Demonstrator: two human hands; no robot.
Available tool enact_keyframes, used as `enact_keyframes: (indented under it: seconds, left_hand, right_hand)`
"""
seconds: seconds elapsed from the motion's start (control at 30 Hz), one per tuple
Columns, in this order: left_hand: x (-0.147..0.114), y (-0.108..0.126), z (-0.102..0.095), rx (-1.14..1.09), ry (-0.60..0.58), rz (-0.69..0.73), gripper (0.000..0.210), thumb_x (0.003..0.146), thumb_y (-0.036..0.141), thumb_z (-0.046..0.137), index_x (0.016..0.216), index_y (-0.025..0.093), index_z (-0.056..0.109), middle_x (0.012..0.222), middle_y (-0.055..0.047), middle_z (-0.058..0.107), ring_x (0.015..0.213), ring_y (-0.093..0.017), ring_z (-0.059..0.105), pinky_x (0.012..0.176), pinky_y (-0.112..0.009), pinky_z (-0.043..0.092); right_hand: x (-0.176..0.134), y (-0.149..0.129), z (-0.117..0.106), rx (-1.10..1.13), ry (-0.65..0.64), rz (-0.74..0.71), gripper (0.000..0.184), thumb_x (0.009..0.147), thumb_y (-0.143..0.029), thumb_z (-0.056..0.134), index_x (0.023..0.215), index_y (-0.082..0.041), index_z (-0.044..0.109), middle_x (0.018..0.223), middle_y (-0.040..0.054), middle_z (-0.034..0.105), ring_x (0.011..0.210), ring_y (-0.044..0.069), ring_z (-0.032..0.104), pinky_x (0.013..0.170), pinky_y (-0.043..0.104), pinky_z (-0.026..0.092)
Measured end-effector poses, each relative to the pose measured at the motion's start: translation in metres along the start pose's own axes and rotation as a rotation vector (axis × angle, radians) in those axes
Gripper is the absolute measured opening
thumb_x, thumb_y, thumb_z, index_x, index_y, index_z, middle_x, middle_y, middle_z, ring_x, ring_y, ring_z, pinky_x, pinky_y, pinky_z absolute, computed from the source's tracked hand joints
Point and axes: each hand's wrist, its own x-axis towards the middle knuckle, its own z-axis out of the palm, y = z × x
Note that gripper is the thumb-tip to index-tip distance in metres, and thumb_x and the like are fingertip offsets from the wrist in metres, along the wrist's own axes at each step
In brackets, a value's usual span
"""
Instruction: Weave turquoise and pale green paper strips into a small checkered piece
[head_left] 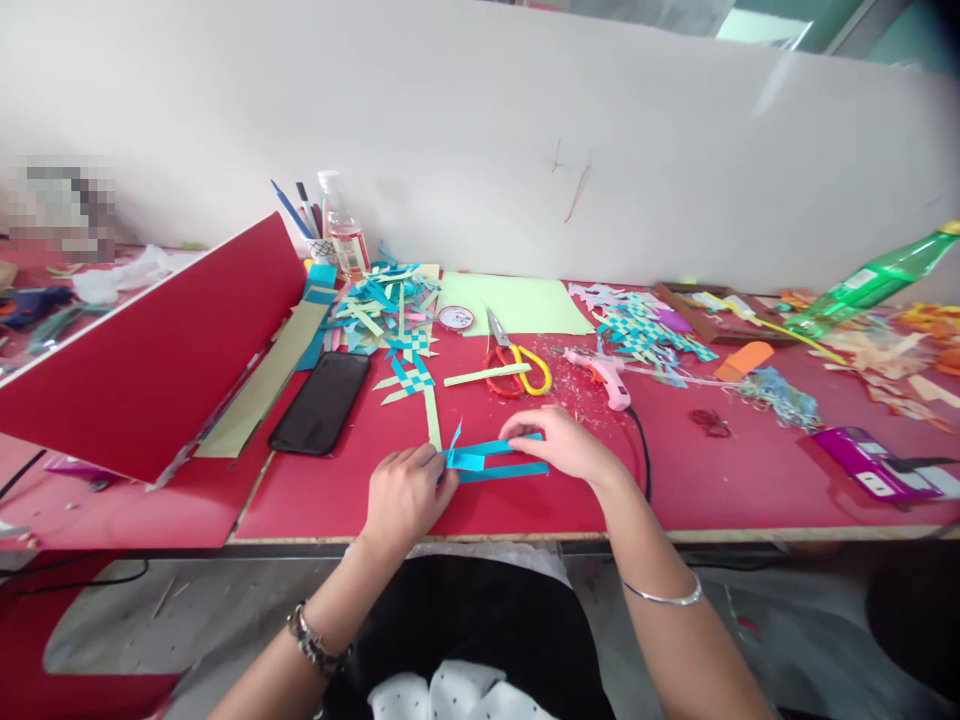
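Observation:
On the red table, several blue paper strips [510,472] lie side by side, with a short piece folded up near their left end. The curled fingers of my left hand [405,492] press and grip that left end. My right hand [555,438] pinches the upper strip close to its right end. Beyond my left hand, a pale green strip [433,418] runs up to a woven blue and green paper piece [414,374]. Past my right hand lie scissors [517,365] with one red and one yellow handle, and another pale strip [480,376] across them.
A black phone [321,402] lies on the left, near an upright red board [165,350]. A pink glue gun [606,376] trails its cord on the right. Paper scraps [382,305], a pale green sheet [517,302], a clear bottle [346,235] and a green bottle [874,280] stand or lie behind.

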Motion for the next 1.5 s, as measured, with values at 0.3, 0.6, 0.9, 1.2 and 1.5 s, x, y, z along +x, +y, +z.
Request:
enact_keyframes:
  seconds: [0.3,0.6,0.9,1.2,1.5]
  left_hand:
    - [0.0,0.0,0.0,0.028,-0.008,-0.02,0.027,0.077,0.027,0.044,0.054,0.018,0.055,0.054,-0.002,0.055,0.052,-0.013,0.053,0.048,-0.024,0.031]
    - [0.001,0.003,0.0,0.042,0.023,-0.069,0.029,0.076,0.031,0.043,0.054,0.018,0.056,0.044,-0.002,0.052,0.046,-0.014,0.051,0.048,-0.024,0.032]
    - [-0.001,0.003,0.0,0.048,0.097,-0.061,0.025,0.076,0.032,0.045,0.063,0.019,0.061,0.049,-0.002,0.057,0.046,-0.014,0.052,0.044,-0.024,0.03]
    - [0.0,0.003,0.0,0.022,0.044,-0.078,0.022,0.075,0.027,0.047,0.056,0.019,0.054,0.051,0.0,0.057,0.049,-0.013,0.053,0.049,-0.024,0.032]
    - [0.002,0.003,0.003,0.005,0.114,-0.074,0.019,0.073,0.03,0.048,0.062,0.018,0.059,0.051,-0.001,0.058,0.05,-0.014,0.055,0.051,-0.024,0.036]
  right_hand:
    - [0.009,-0.026,0.014,0.345,-0.054,-0.085,0.021,0.077,-0.026,0.049,0.096,-0.019,0.054,0.082,0.0011,0.054,0.076,0.011,0.051,0.068,0.024,0.044]
    - [0.029,-0.039,0.048,0.619,-0.07,-0.122,0.024,0.077,-0.031,0.052,0.098,-0.019,0.051,0.081,0.0009,0.05,0.078,0.011,0.048,0.076,0.026,0.041]
    - [0.029,-0.031,0.041,0.631,-0.19,-0.185,0.04,0.083,-0.043,0.03,0.112,-0.021,0.046,0.104,0.0058,0.051,0.087,0.013,0.05,0.083,0.03,0.038]
    - [0.014,-0.012,0.038,0.077,0.044,-0.007,0.033,0.071,-0.006,0.037,0.096,-0.023,0.051,0.102,0.0023,0.05,0.097,0.013,0.048,0.086,0.03,0.037]
    - [0.022,-0.032,0.049,0.201,-0.083,-0.147,0.028,0.073,-0.007,0.043,0.094,-0.022,0.053,0.093,-0.0001,0.057,0.085,0.012,0.052,0.076,0.025,0.041]
